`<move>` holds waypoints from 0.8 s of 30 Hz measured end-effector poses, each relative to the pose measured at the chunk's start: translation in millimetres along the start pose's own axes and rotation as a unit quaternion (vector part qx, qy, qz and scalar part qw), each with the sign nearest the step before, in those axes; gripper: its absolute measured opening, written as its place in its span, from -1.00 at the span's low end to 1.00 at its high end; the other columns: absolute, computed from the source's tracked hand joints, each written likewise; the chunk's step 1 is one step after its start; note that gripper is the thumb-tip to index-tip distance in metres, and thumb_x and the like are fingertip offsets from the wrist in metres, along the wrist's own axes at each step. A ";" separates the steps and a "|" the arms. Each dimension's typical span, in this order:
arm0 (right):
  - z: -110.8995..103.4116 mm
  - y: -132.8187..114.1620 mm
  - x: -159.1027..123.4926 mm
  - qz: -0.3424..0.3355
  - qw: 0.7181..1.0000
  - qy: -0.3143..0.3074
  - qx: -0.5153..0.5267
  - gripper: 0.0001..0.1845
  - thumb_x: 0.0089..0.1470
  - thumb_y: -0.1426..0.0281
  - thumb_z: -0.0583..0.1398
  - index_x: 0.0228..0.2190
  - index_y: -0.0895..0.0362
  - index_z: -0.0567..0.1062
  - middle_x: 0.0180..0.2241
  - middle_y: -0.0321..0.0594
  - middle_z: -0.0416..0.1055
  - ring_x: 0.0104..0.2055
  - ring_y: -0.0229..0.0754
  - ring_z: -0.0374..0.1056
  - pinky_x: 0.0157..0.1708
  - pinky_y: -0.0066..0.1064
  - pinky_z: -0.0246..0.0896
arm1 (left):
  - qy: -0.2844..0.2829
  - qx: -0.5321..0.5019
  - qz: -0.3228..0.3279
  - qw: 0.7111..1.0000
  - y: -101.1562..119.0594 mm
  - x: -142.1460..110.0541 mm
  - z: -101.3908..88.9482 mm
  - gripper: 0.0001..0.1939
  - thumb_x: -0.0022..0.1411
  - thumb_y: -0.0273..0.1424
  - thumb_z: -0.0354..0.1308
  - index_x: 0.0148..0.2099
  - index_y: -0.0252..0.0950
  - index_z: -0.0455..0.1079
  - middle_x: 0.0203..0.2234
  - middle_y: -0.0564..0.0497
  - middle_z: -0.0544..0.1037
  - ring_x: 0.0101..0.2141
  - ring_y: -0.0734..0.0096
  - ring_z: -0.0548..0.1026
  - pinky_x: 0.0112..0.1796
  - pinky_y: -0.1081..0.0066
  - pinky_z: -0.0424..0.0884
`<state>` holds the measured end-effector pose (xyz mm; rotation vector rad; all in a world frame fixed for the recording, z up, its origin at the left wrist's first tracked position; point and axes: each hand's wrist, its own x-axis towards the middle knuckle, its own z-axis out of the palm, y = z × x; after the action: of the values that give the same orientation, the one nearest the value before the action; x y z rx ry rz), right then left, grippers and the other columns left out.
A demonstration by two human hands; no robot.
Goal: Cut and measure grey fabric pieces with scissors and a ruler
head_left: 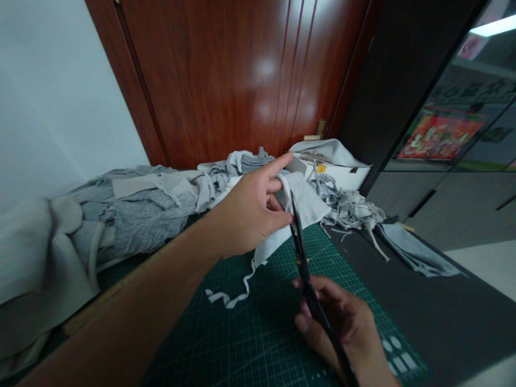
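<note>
My left hand point(253, 207) pinches a pale grey piece of fabric point(307, 200) between thumb and fingers, holding it up above the mat. Black scissors point(303, 263) are gripped in my right hand point(342, 322), their blades pointing up and away from me. The blade tips lie against the fabric beside my left thumb; whether they are cutting through it I cannot tell. From the fabric's lower corner a narrow curled strip point(242, 297) trails down onto the green cutting mat point(242, 344).
Piled grey cloth point(141, 215) lines the left and back of the table. A white box point(342, 174) with cloth on it stands at the back right, by tangled grey strips point(355, 207). Folded fabric point(415, 250) lies on the dark tabletop point(435, 312). Behind is a wooden door point(217, 75).
</note>
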<state>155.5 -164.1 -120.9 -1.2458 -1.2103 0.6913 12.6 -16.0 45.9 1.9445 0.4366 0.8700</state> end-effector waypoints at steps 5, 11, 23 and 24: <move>0.6 -8.2 0.0 0.025 0.999 0.008 -0.020 -0.71 0.07 0.28 0.38 -0.14 0.08 0.65 -0.53 -0.36 0.38 -0.57 -0.31 0.21 -0.59 -0.49 0.10 | -0.004 0.001 0.007 1.000 -1.1 -0.6 2.1 0.04 0.11 -0.57 0.34 0.57 -0.27 0.01 -0.33 0.02 0.53 -0.39 0.32 0.50 -0.38 0.34 0.40; 1.5 -12.6 -0.5 0.029 0.999 0.016 -0.033 -0.72 0.11 0.25 0.38 -0.15 0.10 0.65 -0.57 -0.36 0.37 -0.61 -0.33 0.17 -0.65 -0.52 0.10 | -0.007 -0.013 0.020 1.000 -2.9 -2.2 2.8 0.06 0.12 -0.58 0.34 0.58 -0.20 -0.02 -0.30 0.02 0.56 -0.42 0.37 0.46 -0.38 0.34 0.41; 2.2 -11.5 -3.5 0.051 0.995 0.052 -0.064 -0.75 0.07 0.25 0.39 -0.21 0.08 0.67 -0.61 -0.35 0.43 -0.68 -0.34 0.20 -0.71 -0.55 0.08 | -0.012 -0.033 0.015 0.999 -7.6 -0.7 4.9 0.18 0.12 -0.56 0.34 0.62 -0.19 -0.24 -0.28 0.00 0.57 -0.39 0.38 0.44 -0.35 0.34 0.42; 2.6 -11.5 -3.3 0.049 0.995 0.055 -0.065 -0.75 0.06 0.24 0.40 -0.22 0.08 0.67 -0.61 -0.34 0.43 -0.68 -0.33 0.20 -0.72 -0.54 0.07 | -0.013 -0.038 0.015 0.999 -7.7 -0.7 5.0 0.19 0.12 -0.56 0.34 0.62 -0.19 -0.24 -0.28 0.01 0.57 -0.40 0.38 0.43 -0.36 0.35 0.41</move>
<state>149.8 -169.1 -111.3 -1.4407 -1.1226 0.6150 16.0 -15.6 37.4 1.8955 0.3541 0.8669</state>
